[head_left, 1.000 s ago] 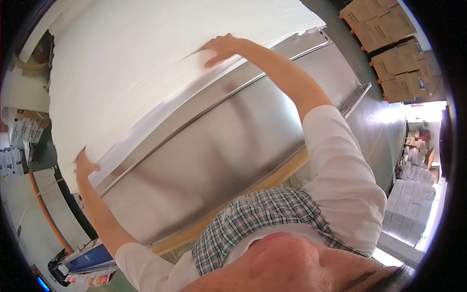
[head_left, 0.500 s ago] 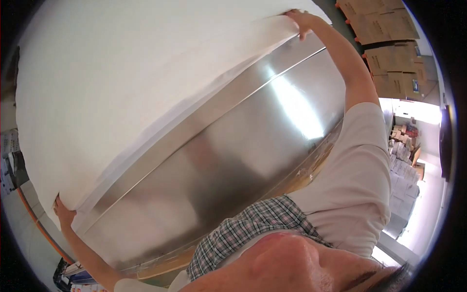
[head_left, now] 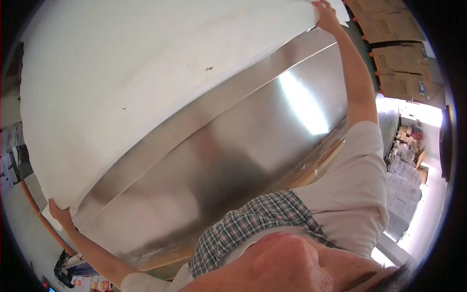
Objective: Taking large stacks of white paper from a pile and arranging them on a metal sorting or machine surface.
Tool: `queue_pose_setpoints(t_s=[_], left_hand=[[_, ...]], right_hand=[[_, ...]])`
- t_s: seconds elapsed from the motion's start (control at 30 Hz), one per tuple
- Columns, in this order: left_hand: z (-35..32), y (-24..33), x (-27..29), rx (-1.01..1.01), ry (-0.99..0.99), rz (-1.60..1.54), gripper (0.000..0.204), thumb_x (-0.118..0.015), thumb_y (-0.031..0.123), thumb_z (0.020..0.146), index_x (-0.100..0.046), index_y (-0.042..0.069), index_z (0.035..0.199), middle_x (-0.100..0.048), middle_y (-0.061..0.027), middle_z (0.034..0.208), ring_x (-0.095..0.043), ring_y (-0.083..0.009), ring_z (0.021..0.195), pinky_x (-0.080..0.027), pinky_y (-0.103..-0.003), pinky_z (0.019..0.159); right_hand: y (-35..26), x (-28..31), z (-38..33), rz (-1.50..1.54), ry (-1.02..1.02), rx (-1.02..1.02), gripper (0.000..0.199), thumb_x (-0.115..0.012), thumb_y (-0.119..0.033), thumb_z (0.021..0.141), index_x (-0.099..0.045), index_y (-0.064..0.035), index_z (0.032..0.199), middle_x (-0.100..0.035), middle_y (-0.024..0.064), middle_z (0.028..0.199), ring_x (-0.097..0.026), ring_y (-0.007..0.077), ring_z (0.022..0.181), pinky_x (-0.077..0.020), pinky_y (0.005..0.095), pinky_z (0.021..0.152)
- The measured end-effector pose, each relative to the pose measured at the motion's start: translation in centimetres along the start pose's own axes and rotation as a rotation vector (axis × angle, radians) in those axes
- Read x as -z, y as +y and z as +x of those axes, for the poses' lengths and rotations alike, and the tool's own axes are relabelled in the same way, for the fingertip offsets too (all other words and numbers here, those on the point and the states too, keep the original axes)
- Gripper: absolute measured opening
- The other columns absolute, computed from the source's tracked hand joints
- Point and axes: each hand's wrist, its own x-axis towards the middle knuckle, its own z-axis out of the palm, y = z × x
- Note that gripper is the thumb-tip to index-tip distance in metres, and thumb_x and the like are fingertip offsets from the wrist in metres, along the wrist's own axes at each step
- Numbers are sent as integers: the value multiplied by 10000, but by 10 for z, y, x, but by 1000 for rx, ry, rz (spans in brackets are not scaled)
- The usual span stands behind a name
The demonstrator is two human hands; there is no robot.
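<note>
A large white sheet (head_left: 112, 73), its material hard to tell, spreads over the far side of a shiny metal table (head_left: 233, 141). Its near edge runs in a long curve from lower left to upper right. At the lower left corner of that edge, my left hand (head_left: 61, 213) grips the sheet. My right hand (head_left: 327, 18), arm stretched out, holds the same edge near the upper right corner, fingers on top of the sheet. A few small dark marks or tears show on the white surface.
Cardboard boxes (head_left: 396, 58) are stacked at the far right. White wrapped bundles (head_left: 404, 194) stand further down on the right. An orange strip (head_left: 41, 209) runs past the left end of the table. A pale wooden edge (head_left: 168, 258) lines the table's near side.
My right hand has moved outward to the right and away along the edge; my left hand has shifted slightly left. The sheet's loose near edge now lies smoother, and small dark marks have appeared.
</note>
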Motion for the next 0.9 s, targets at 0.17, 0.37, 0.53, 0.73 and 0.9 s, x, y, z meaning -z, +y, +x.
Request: queue_pose_setpoints(t_s=[0.17, 0.37, 0.53, 0.73, 0.9], left_hand=[[-16, -11, 84, 25, 103, -24, 671, -690, 51, 577, -430, 26, 1195, -461, -166, 1207, -418, -331, 1125, -331, -399, 950], [-75, -4, 159, -74, 170, -25, 600, -674, 152, 648, -439, -4, 1178, -463, -189, 1195, -429, -338, 1108, -322, -401, 945], [-152, 32, 159, -97, 154, 38, 534, -611, 227, 702, -459, -20, 1150, -491, -203, 1155, -449, -354, 1072, -333, -415, 927], [-265, 98, 159, 124, -36, 5, 501, -594, 161, 652, -494, 93, 1138, -476, -167, 1173, -402, -311, 1137, -226, -452, 985], [-301, 103, 155, 164, -163, 3, 466, -585, 137, 648, -512, 107, 1108, -471, -159, 1173, -382, -295, 1152, -206, -460, 1000]], right_hand=[[-93, 23, 33, -946, -109, -541, 352, -601, -266, 672, -590, -98, 982, -567, 146, 994, -478, 333, 998, -377, 454, 831], [-37, 97, -59, -930, 35, -137, 535, -649, -171, 651, -455, -75, 1140, -478, 126, 1149, -387, 327, 1125, -323, 403, 942], [-40, 131, -181, -962, -114, -145, 456, -505, -52, 762, -424, -59, 1210, -431, 167, 1226, -349, 321, 1190, -330, 374, 957], [-94, 64, -255, -787, -170, -426, 547, -578, -18, 701, -430, -154, 1210, -321, 178, 1305, -321, 351, 1202, -330, 418, 950], [-153, 29, -273, -753, -298, -590, 566, -585, -14, 647, -443, -174, 1171, -315, 182, 1301, -295, 366, 1206, -256, 468, 974]])
